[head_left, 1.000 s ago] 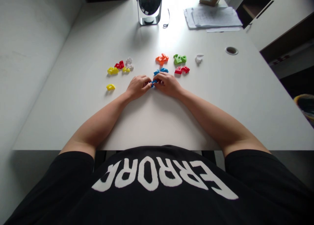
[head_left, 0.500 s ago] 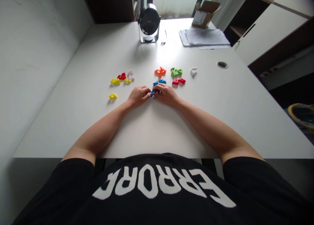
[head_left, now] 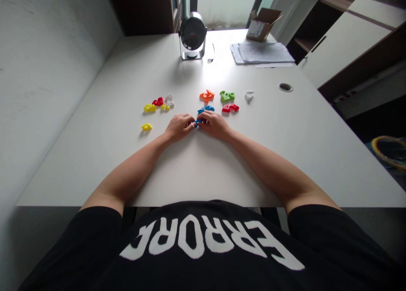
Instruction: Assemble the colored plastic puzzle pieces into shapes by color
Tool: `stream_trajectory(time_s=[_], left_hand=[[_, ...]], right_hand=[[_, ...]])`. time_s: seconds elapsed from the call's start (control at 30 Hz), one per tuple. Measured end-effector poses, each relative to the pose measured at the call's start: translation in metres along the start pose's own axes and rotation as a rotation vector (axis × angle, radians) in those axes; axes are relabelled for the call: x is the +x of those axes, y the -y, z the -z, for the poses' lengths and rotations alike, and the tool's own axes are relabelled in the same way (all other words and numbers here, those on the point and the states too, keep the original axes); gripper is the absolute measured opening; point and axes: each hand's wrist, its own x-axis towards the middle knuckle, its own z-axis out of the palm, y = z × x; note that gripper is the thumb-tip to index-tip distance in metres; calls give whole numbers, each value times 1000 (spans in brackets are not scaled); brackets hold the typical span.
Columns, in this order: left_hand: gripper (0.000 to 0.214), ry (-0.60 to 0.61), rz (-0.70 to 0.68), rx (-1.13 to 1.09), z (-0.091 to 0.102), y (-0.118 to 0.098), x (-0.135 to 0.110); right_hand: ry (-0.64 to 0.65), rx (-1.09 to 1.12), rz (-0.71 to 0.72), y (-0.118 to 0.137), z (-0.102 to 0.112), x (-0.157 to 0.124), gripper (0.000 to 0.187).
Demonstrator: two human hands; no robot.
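My left hand [head_left: 179,127] and my right hand [head_left: 215,124] meet at the middle of the white table, fingers closed. Between their fingertips is a small blue plastic piece [head_left: 196,123], partly covered by the fingers; its exact shape is too small to make out. Just beyond my right hand lie more blue plastic pieces [head_left: 209,108]. Behind them sits a cluster of orange pieces [head_left: 207,96], with green pieces [head_left: 227,96] and red pieces [head_left: 230,108] to its right. Left of my left hand are yellow pieces [head_left: 150,108] and a lone yellow piece [head_left: 146,127].
White pieces [head_left: 169,100] and dark red pieces [head_left: 157,101] lie at the left; another white piece [head_left: 249,95] lies right. Farther back stand a round black lamp-like device [head_left: 192,34], papers [head_left: 262,53] and an open cardboard box [head_left: 262,25]. A round hole [head_left: 285,87] pierces the table [head_left: 304,155].
The view has tilted slightly, so everything sits a little lower in the picture. Both hands stay together on the blue piece, with hardly any movement.
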Motion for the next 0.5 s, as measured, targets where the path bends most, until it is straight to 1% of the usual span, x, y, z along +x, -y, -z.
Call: stream_trajectory(time_s=[0.5], left_hand=[[31, -6, 3, 0, -2, 1, 0]], right_hand=[[9, 12, 15, 0, 1, 0, 12]])
